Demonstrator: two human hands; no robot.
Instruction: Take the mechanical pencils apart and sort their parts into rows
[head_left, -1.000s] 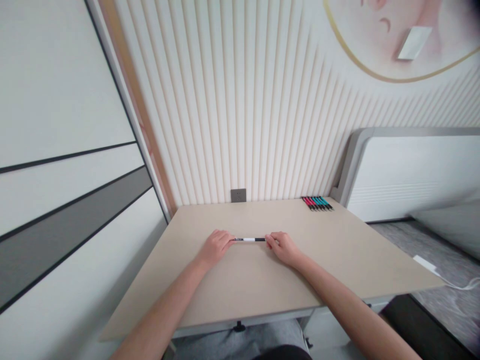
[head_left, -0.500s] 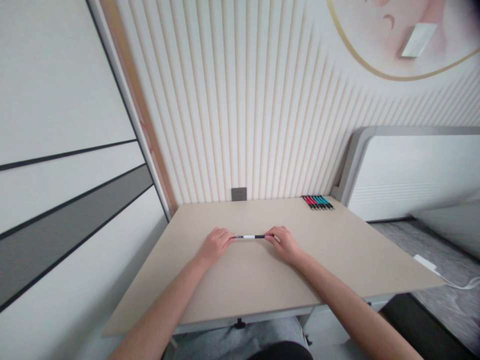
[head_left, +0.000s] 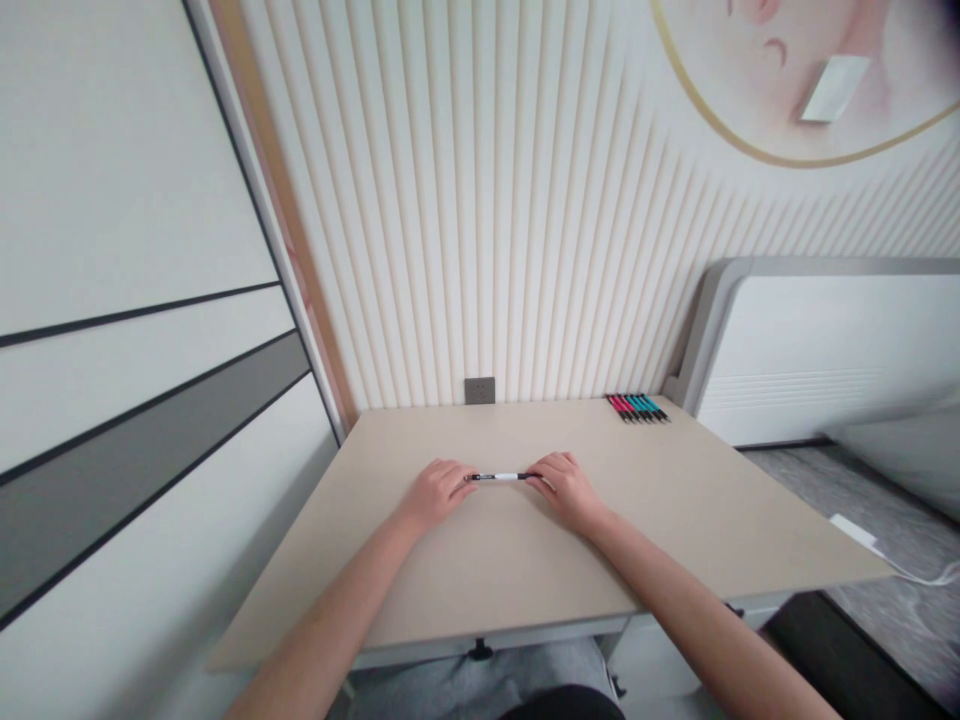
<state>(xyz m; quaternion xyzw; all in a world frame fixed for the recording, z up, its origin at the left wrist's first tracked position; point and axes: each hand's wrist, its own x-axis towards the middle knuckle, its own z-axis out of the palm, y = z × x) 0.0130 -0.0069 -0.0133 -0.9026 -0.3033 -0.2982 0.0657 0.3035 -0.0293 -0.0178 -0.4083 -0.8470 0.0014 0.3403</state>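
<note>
Small pale marks run along the dark left part of the pen (head_left: 506, 477), too tiny to read; no brand can be made out. The bench (head_left: 510, 560) is plain beige with a smooth top, set against a ribbed cream wall (head_left: 450, 200) with a dark socket (head_left: 480, 390) just above its back edge. White and grey panels (head_left: 112, 200) stand on the left; on the right are a pale headboard (head_left: 825, 350) and a grey bed, below a gold-rimmed round picture (head_left: 757, 110). Red and teal markers (head_left: 637, 408) with black ends lie side by side at the far right corner.

The pen is slim, black toward both ends and white in the middle. It lies level between the hands, over the bench's middle; whether it touches the top cannot be told. The left hand (head_left: 439, 492) pinches its left end, the right hand (head_left: 566, 488) its right.
</note>
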